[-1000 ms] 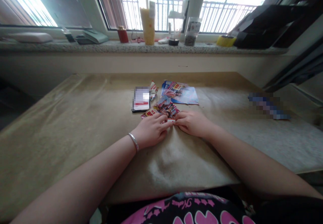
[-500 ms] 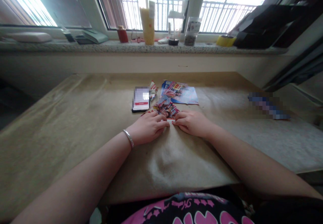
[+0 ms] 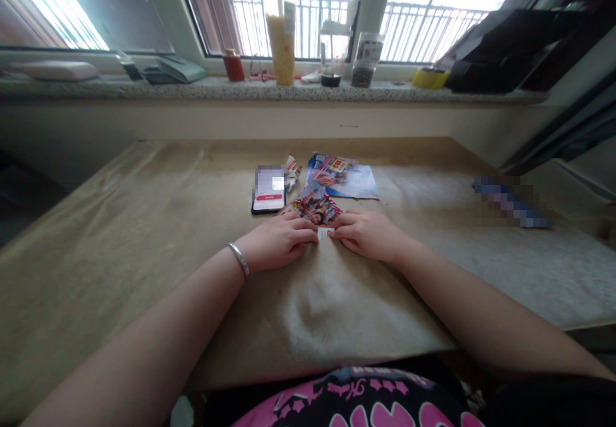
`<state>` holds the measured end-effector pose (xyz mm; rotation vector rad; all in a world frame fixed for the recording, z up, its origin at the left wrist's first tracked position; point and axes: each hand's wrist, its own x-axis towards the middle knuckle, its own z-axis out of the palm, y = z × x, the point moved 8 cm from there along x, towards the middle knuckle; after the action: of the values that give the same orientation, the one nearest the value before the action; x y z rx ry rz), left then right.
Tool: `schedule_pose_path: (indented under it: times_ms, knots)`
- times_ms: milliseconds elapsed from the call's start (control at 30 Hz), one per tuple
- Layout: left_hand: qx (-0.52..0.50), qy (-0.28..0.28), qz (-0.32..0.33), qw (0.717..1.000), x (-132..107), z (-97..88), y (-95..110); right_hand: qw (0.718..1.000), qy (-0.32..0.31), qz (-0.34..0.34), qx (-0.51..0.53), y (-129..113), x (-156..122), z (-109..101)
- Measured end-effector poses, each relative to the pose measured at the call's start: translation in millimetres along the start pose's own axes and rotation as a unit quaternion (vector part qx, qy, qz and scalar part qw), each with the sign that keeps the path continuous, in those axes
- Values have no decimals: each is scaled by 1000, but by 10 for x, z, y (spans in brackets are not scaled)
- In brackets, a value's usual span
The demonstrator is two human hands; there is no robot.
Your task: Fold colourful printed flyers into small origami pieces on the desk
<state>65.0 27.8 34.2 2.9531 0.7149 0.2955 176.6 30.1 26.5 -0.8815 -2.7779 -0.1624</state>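
A colourful printed paper (image 3: 317, 207), creased into a pointed shape, lies on the table in front of me. My left hand (image 3: 276, 241), with a silver bangle at the wrist, has its bent fingers closed at the paper's near left edge. On the opposite side my right hand (image 3: 366, 234) pinches the near right edge, fingers together. Between the fingertips of both hands a small white strip (image 3: 325, 233) of the paper shows. What lies beneath the fingers is hidden.
A phone (image 3: 269, 191) with a lit screen lies left of the paper, beside a crumpled red-and-white paper (image 3: 292, 171). Behind is a stack of printed leaflets (image 3: 356, 183). A blurred printed item (image 3: 513, 203) lies far right. Cups and bottles line the windowsill (image 3: 192, 90).
My left hand has slid slightly to the left along the paper's near edge, showing more of the white strip. My right hand has hardly moved.
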Motion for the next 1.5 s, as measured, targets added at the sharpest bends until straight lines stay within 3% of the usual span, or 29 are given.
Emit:
schedule_pose_path:
  times_ms: [233,500,1500]
  knots:
    - [-8,23,9,1000,-20,26,-32,1000,28,-6,-3,52,-10,23]
    - [32,55,-12,998,44,105,-29,999,31,41,-15,194,-25,-13]
    - [13,6,5,1000,-23,12,-81,998,16,45,-29,203,-47,10]
